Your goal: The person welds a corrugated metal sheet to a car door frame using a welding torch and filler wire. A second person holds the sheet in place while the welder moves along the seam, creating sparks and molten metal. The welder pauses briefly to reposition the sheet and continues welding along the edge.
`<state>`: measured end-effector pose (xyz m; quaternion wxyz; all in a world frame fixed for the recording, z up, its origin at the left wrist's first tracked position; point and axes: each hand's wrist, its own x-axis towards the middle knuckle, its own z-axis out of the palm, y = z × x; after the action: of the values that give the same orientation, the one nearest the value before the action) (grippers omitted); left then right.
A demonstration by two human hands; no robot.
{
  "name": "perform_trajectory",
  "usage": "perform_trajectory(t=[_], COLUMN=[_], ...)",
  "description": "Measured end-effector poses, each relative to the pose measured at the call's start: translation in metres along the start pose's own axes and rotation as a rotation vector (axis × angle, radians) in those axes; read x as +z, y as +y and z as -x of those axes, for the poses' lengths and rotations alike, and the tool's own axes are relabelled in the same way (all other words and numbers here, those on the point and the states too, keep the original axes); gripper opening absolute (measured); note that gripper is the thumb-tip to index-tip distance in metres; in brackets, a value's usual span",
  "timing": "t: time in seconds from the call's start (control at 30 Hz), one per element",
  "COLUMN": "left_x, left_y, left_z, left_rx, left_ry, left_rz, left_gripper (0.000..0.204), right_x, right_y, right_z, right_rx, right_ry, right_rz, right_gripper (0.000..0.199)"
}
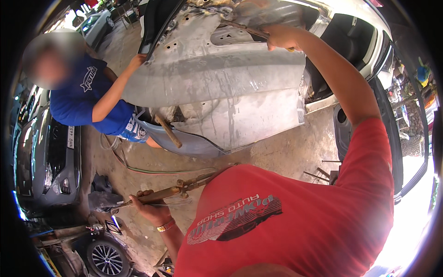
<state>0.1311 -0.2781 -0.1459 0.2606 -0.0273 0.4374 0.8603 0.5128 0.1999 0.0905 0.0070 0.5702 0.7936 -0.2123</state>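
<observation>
My left hand (154, 212), with a gold-coloured watch at its wrist, is closed round a gas welding torch (168, 194) with brass valves. Several thin wire rods (173, 203) lie along the torch in the same hand. My right hand (284, 38) reaches over a bare grey car body panel (221, 83) and grips a long, narrow, rusty metal tool (242, 28). Its far end reaches across an opening in the panel; its exact kind cannot be made out. A hammer (168, 131) with a wooden handle rests at the panel's near left corner.
A co-worker in a blue shirt (85, 101) stands left, one hand (137, 60) at the panel's edge. Red and green hoses (152, 171) trail over the concrete floor. A dark car (50, 157) and a wheel (107, 259) are left; a detached door (344, 131) stands right.
</observation>
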Motion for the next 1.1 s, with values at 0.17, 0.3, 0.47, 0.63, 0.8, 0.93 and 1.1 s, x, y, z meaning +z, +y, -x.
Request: perform_trajectory(t=[0.17, 0.3, 0.47, 0.63, 0.8, 0.93, 1.1], left_x=[0.010, 0.010, 0.006, 0.006, -0.003, -0.009, -0.014], left_y=[-0.006, -0.008, -0.010, -0.008, -0.007, -0.006, -0.007], left_z=[0.000, -0.002, -0.006, 0.000, -0.004, -0.004, -0.007], left_rx=[0.031, 0.012, 0.005, 0.015, -0.002, 0.030, 0.044], left_ry=[0.004, 0.005, -0.007, -0.010, 0.001, 0.006, 0.009], left_rz=[-0.009, -0.009, -0.007, 0.011, 0.011, 0.005, 0.010], left_gripper=[0.037, 0.037, 0.037, 0.036, 0.036, 0.036, 0.036], right_x=[-0.002, -0.003, -0.003, -0.006, 0.007, 0.006, 0.014], right_y=[-0.003, -0.002, -0.004, -0.012, 0.021, 0.020, 0.023], right_z=[-0.002, -0.003, -0.001, 0.001, -0.033, -0.033, -0.040], right_rx=[-0.011, -0.030, -0.023, -0.026, -0.289, -0.367, -0.253], right_ry=[-0.005, 0.012, 0.063, 0.134, 0.374, 0.378, 0.410], right_rz=[-0.009, 0.005, -0.002, 0.051, 0.240, 0.295, 0.279], right_gripper=[0.061, 0.060, 0.059, 0.038, 0.029, 0.028, 0.036])
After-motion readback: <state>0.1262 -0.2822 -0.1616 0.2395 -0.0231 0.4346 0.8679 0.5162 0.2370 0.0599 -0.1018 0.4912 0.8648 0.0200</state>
